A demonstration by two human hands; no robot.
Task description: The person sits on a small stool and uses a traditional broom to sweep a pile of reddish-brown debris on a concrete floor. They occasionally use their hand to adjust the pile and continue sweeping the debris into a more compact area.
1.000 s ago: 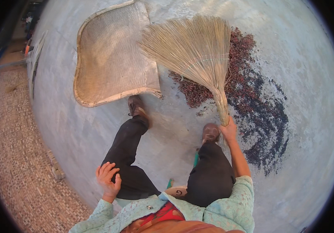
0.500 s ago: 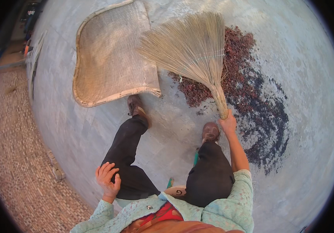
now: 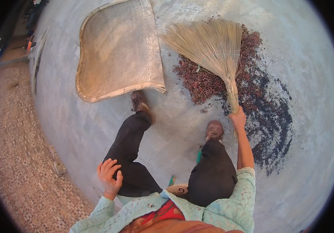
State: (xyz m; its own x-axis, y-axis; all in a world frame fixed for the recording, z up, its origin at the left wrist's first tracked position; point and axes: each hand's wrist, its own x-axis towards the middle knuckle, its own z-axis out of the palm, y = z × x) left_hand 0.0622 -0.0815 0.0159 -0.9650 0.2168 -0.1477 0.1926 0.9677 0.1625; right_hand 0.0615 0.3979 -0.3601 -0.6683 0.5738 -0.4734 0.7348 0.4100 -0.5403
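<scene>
Straw-coloured, the broom [image 3: 218, 58] is pointing lengthwise up and slightly left from my right grip [image 3: 237, 118], wrapped round its handle [image 3: 232, 93], bristles [image 3: 205, 40] fanning across the reddish heap [image 3: 198, 83] right of upper centre; my left grip [image 3: 109, 179], loosely spread, is resting farther off on my thigh [image 3: 134, 181].

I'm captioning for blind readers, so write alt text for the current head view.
A person's right hand grips a fan-shaped straw broom, held partly over a spread of reddish and black bits on a grey floor. To the left lies a shallow woven tray; the empty left hand is at the left thigh.
</scene>
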